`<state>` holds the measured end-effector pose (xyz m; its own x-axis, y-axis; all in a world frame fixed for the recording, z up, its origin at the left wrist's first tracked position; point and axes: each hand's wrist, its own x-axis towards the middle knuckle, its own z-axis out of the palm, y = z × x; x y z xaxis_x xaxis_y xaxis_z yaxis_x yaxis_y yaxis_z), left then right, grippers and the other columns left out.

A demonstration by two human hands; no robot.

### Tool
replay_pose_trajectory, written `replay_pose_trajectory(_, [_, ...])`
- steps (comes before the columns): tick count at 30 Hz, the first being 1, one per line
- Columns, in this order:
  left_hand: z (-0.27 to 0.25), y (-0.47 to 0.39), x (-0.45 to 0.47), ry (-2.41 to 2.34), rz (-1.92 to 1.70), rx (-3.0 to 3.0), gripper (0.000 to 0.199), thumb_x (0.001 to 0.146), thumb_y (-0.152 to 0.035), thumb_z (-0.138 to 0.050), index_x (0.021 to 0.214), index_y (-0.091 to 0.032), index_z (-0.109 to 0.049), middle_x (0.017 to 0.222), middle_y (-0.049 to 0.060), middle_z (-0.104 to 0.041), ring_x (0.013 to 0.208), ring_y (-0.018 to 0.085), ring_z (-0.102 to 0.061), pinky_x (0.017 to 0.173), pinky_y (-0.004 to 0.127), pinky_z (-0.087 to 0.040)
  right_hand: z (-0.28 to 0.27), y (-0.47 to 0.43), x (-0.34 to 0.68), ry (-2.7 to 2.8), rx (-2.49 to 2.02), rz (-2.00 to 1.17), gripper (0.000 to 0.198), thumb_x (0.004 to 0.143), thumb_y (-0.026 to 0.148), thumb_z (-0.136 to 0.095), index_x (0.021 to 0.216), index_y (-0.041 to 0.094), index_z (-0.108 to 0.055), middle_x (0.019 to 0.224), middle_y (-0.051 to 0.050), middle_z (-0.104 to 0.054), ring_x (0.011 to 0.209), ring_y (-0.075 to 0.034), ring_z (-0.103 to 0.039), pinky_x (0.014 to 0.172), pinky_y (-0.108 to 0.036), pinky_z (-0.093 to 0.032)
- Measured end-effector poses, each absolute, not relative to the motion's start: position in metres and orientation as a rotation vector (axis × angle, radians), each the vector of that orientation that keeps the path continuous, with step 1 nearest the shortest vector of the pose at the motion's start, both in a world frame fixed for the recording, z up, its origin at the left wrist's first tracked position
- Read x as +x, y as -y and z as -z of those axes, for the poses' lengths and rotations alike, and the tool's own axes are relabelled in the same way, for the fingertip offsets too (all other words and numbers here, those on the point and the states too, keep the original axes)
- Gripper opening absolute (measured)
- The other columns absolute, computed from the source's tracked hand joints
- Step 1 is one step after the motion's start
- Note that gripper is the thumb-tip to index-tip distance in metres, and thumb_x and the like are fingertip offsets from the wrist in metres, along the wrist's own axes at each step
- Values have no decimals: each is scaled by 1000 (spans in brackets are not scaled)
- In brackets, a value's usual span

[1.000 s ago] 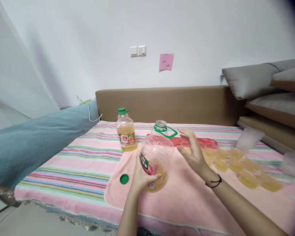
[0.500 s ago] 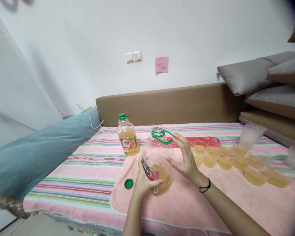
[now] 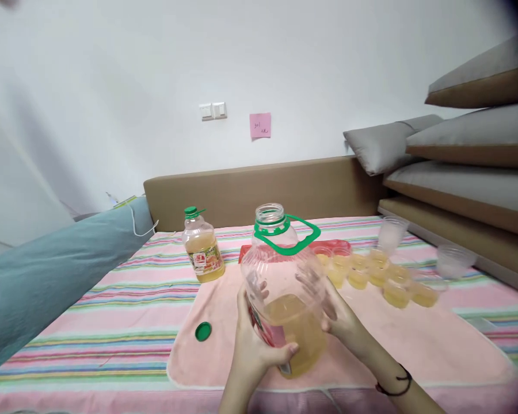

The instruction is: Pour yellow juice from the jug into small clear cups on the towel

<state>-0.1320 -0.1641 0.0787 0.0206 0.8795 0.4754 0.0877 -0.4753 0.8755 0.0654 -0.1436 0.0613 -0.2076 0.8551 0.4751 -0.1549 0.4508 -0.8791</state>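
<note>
A large clear plastic jug (image 3: pixel 280 273), uncapped and partly filled with yellow liquid, is between my hands in the head view. Its green handle ring (image 3: pixel 300 244) sticks out to the right of the open neck. My left hand (image 3: pixel 259 345) is wrapped around the jug's lower left side, thumb across the front. My right hand (image 3: pixel 332 307) holds the jug's right side, its fingers seen through the clear wall. A green cap (image 3: pixel 203 331) lies on the pink cloth (image 3: pixel 216 356) to the left. Whether the jug's base touches the cloth is unclear.
Behind on the left stands a capped jug (image 3: pixel 205 256) of yellow liquid. Several clear cups (image 3: pixel 357 273) of yellow liquid are at right, near a red tray (image 3: pixel 246 251) and stacked cups (image 3: pixel 392 233). Grey cushions (image 3: pixel 470 167) pile up at far right.
My right hand has moved from beside the green handle down to the jug's side. The jug looks nearer and larger, and the view has turned slightly right.
</note>
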Motion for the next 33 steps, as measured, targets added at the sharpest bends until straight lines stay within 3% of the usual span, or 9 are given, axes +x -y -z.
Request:
replay_pose_trajectory(4, [-95,195,-86,-764,-1370,1552,113,39,-44,-88,135,-22,-33,127,13,-53,122,39,-51,102,52,-43,-61,176,103,1549,-662,-1007,107,56,75,-73,145,36,-30,142,-11,-49,133,-36,-44,109,-55,-36])
replay_pose_trajectory(8, [-104,219,-48,-467,-1142,1346,126,36,-40,-93,142,-25,-26,137,14,-49,129,40,-45,109,51,-37,-49,217,151,1499,-772,-892,101,58,77,-70,144,38,-34,134,-9,-56,126,-37,-52,108,-53,-40])
replay_pose_trajectory(12, [-101,231,-25,-371,-906,1273,118,42,-37,-93,140,-24,-30,140,15,-48,134,38,-41,111,50,-34,-43,263,194,1334,-956,-1031,94,63,76,-67,143,37,-38,139,-8,-54,129,-36,-49,109,-52,-38])
replay_pose_trajectory(17, [-84,238,5,-361,-791,1144,98,48,-37,-91,129,-22,-38,131,14,-58,128,36,-49,107,49,-38,-64,293,222,1188,-1103,-1306,78,71,70,-64,139,36,-45,141,-8,-54,130,-34,-48,108,-51,-38])
replay_pose_trajectory(22, [-63,243,36,-312,-773,1019,87,51,-42,-90,121,-19,-42,130,15,-58,122,33,-54,104,47,-41,-73,299,244,1197,-1271,-1314,78,74,68,-61,141,32,-44,147,-7,-47,137,-31,-39,112,-50,-34])
replay_pose_trajectory(26, [-43,239,48,-263,-797,943,80,54,-44,-88,116,-18,-46,123,14,-62,113,30,-60,99,42,-44,-67,301,259,1200,-1406,-1281,66,81,59,-60,139,29,-48,152,-6,-40,140,-29,-34,115,-49,-29])
replay_pose_trajectory(31, [-26,236,51,-347,-737,895,83,50,-47,-89,116,-17,-48,108,9,-68,95,22,-65,81,31,-49,-62,302,265,1162,-1484,-1320,58,86,54,-57,139,30,-49,152,-4,-38,140,-29,-33,115,-49,-31])
replay_pose_trajectory(33, [-23,237,51,-401,-689,844,96,45,-46,-91,123,-20,-42,106,7,-68,85,18,-65,74,27,-49,-64,303,265,1179,-1511,-1325,58,85,55,-57,137,31,-51,150,-3,-42,140,-29,-34,115,-48,-31])
